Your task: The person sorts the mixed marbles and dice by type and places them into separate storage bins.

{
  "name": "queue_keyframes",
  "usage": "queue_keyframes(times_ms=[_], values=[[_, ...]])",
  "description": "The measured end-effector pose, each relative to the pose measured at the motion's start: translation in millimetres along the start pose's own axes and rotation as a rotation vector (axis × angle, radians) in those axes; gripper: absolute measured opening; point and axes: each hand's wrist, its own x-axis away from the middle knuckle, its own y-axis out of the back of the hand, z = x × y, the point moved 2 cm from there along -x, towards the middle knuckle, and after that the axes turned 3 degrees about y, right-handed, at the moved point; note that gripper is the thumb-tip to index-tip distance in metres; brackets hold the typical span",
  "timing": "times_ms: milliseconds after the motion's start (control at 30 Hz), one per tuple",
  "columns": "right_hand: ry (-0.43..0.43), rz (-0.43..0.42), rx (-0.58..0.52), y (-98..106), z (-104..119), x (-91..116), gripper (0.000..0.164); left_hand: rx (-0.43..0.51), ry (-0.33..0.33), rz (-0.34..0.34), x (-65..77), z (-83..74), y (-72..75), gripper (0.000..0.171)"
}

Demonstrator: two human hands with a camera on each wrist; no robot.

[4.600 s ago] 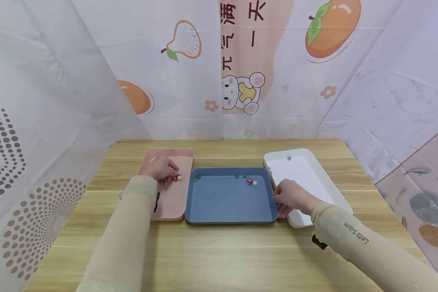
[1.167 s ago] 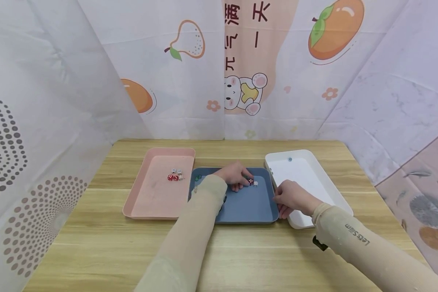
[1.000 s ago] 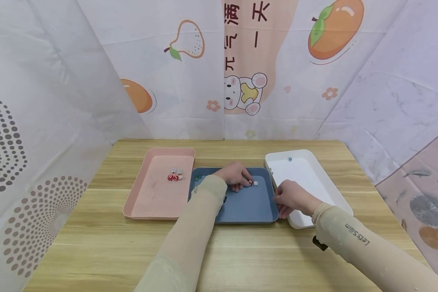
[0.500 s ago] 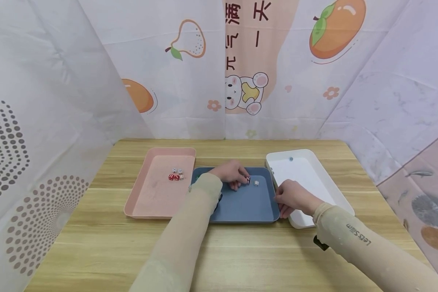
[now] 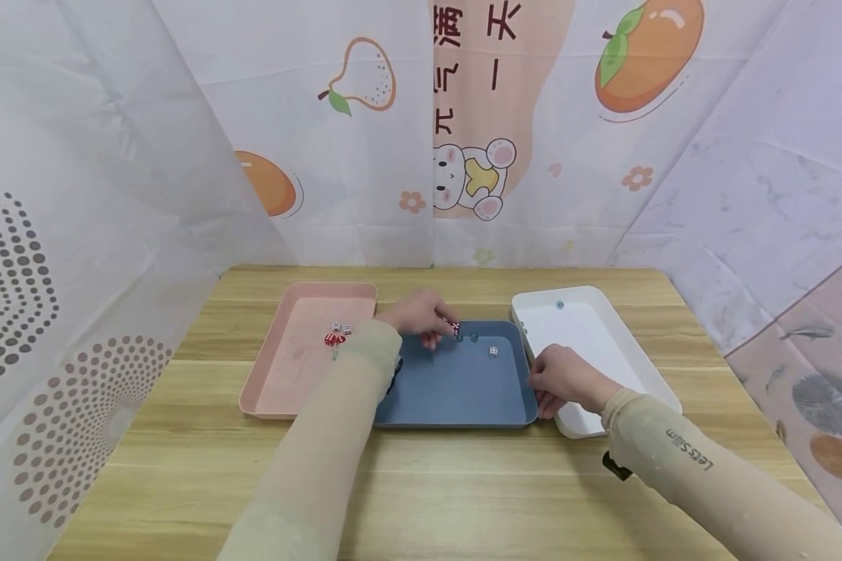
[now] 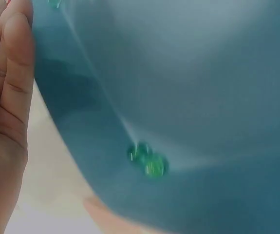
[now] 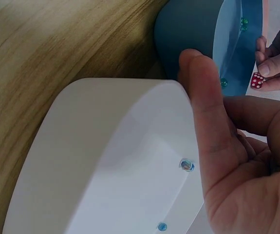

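My left hand (image 5: 421, 313) pinches a red die with white dots (image 5: 455, 328) over the back rim of the blue tray (image 5: 456, 397). In the right wrist view this red die (image 7: 256, 80) shows between thumb and fingertips. A white die (image 5: 493, 351) lies alone in the blue tray. Green marbles (image 6: 154, 166) sit in a corner of that tray, with more along its back wall. My right hand (image 5: 564, 375) grips the blue tray's right rim near the front corner, its index finger outside and thumb inside.
A pink tray (image 5: 270, 382) on the left holds red dice (image 5: 330, 340) and white dice (image 5: 348, 329), partly behind the left sleeve. The white tray (image 5: 620, 351) on the right holds bluish glass marbles (image 7: 187, 165). All three trays stand on a wooden table (image 5: 463, 491).
My left hand came from the pink tray to the blue one, took the red die beside the white die, and carried it leftward and back. The right hand has stayed put.
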Motion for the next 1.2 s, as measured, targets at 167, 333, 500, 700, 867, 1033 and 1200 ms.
queue_keyframes(times_ms=[167, 333, 500, 700, 867, 1033, 1200], values=[[0.000, -0.003, 0.004, 0, 1, 1, 0.015, 0.035, 0.031, -0.024, 11.7, 13.5, 19.6, 0.024], [-0.004, -0.001, 0.006, -1, 2, 1, 0.015, 0.075, 0.065, -0.046, 26.8, 30.8, 40.0, 0.029], [-0.004, 0.000, 0.004, -1, 3, 2, 0.015, 0.104, 0.083, -0.085, 46.4, 50.5, 59.3, 0.030], [-0.010, 0.003, 0.005, -1, 4, 3, 0.016, 0.045, 0.145, -0.108, 74.4, 71.0, 80.5, 0.026], [-0.011, 0.004, 0.009, -1, 4, 3, 0.016, -0.113, 0.250, -0.205, 97.0, 84.9, 91.3, 0.023], [-0.012, 0.005, 0.011, -1, 3, 3, 0.016, -0.065, 0.275, -0.313, 109.2, 97.4, 90.7, 0.023], [-0.009, 0.004, 0.005, -1, 3, 3, 0.016, 0.018, 0.263, -0.332, 113.7, 110.2, 91.1, 0.022]])
